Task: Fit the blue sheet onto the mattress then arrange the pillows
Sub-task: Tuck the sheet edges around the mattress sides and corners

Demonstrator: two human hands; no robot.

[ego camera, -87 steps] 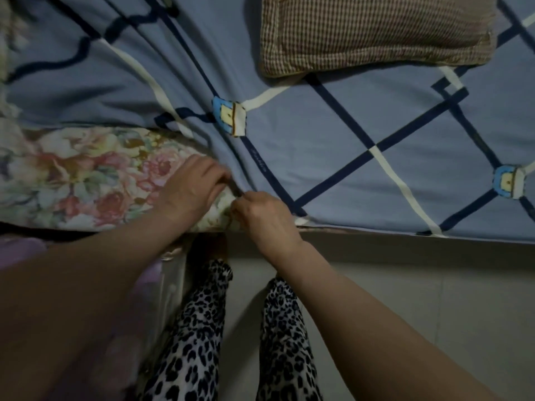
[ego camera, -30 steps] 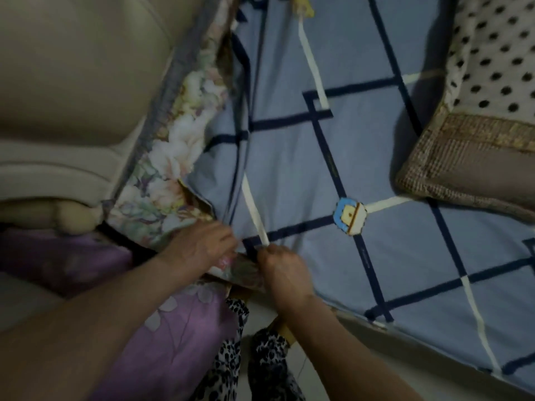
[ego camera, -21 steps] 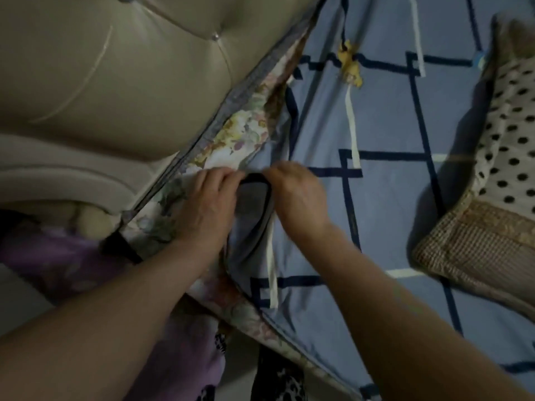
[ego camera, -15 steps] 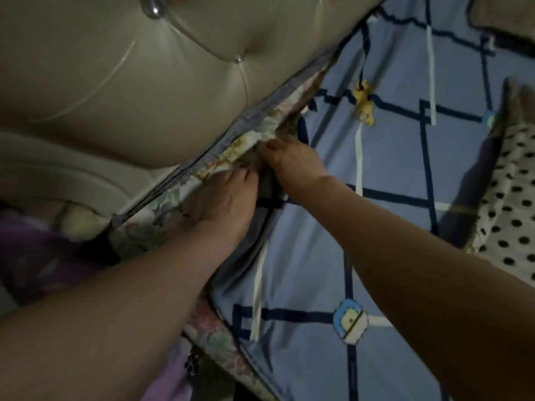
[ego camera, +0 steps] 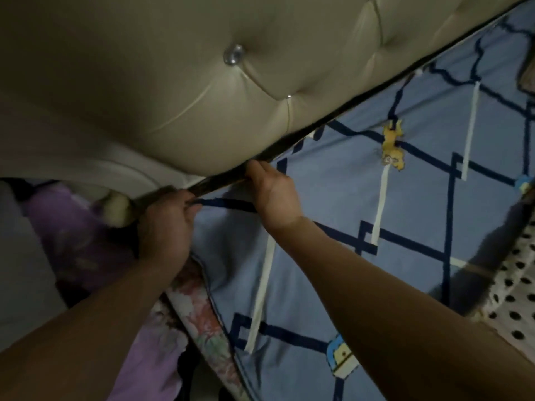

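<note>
The blue sheet (ego camera: 341, 221), crossed by navy and cream lines, covers the top of the mattress up to the headboard. The floral mattress side (ego camera: 199, 311) shows below the sheet's edge at the near corner. My left hand (ego camera: 166, 224) is closed on the sheet's corner edge at the mattress corner. My right hand (ego camera: 272, 192) presses the sheet's edge into the dark gap under the headboard, fingers curled on the fabric. A polka-dot pillow (ego camera: 512, 299) lies at the right edge, partly cut off.
A beige tufted headboard (ego camera: 202, 82) with a shiny button fills the upper left, tight against the mattress. Purple fabric (ego camera: 86, 241) and a pale object sit left of the bed corner. A brownish pillow edge (ego camera: 529, 68) shows at the far right.
Both hands moved up along the sheet's edge to the headboard corner. The floral mattress top that was exposed is now covered by the blue sheet. My view swung toward the headboard.
</note>
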